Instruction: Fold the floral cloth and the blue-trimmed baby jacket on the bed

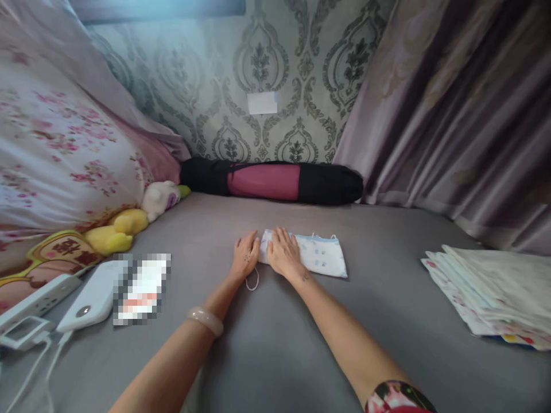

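A folded white cloth piece (323,258) with small blue prints and a light blue edge lies flat on the grey bed sheet. Thin white cord loops stick out at its top right, and another cord (257,281) curls out below its left end. My right hand (282,252) rests flat on the left half of the cloth, fingers stretched forward, hiding part of it. At the cloth's left end lies my left hand (247,253), palm down with fingers extended; whether it touches the edge I cannot tell.
To the right is a stack of folded cloths (495,287). On the left lie a white power bank (92,298), a power strip (47,298) with cables, a blurred-out flat object (144,289) and plush toys (116,229). A black and pink roll bag (267,181) lies along the wall.
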Tool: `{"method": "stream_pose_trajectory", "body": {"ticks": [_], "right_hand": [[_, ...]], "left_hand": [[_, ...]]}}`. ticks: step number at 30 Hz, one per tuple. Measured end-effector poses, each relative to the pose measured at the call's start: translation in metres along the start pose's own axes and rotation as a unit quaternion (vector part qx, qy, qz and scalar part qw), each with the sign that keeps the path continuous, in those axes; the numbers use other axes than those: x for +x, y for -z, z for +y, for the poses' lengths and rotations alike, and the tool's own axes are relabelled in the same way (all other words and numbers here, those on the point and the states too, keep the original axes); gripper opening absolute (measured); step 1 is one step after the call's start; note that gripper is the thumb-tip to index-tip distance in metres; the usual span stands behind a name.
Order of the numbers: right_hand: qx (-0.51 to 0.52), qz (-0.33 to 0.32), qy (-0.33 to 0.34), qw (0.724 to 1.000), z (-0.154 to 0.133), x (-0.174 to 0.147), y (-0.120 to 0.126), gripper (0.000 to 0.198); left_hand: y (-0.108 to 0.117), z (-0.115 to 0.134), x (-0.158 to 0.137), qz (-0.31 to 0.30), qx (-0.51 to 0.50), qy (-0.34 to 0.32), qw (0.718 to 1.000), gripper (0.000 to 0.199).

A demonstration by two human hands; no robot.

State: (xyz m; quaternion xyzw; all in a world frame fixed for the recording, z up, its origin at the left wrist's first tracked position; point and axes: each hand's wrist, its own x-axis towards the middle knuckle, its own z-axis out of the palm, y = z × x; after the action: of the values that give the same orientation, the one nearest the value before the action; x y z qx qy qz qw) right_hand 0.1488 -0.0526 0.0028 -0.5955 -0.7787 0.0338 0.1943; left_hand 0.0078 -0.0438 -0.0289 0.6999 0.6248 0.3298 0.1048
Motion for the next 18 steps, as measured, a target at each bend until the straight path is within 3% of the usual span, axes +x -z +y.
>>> {"method": "stream_pose_trajectory", "body": {"ticks": [5,10,14,18], "right_hand": [[-0.029,0.024,-0.035,0.999,0.073,-0.007,0.033,0.043],[-0.05,-0.01,-0.093,0.994,0.146,-0.012,0.055,0.039],[-0.057,-0.039,-0.085,0.994,0.167,-0.014,0.054,0.04],[-0.075,-0.067,-0.049,0.994,0.161,-0.02,0.047,0.037]], "left_hand": [[0.001,-0.002,0.011,-0.053,-0.005,-0.015,0.998,0.039],[0.008,0.011,0.039,-0.111,0.02,-0.028,0.993,0.037],[0.008,0.022,0.06,-0.154,0.051,-0.055,0.985,0.034],[0.0,0.025,0.071,-0.197,0.058,-0.069,0.976,0.028]]}}
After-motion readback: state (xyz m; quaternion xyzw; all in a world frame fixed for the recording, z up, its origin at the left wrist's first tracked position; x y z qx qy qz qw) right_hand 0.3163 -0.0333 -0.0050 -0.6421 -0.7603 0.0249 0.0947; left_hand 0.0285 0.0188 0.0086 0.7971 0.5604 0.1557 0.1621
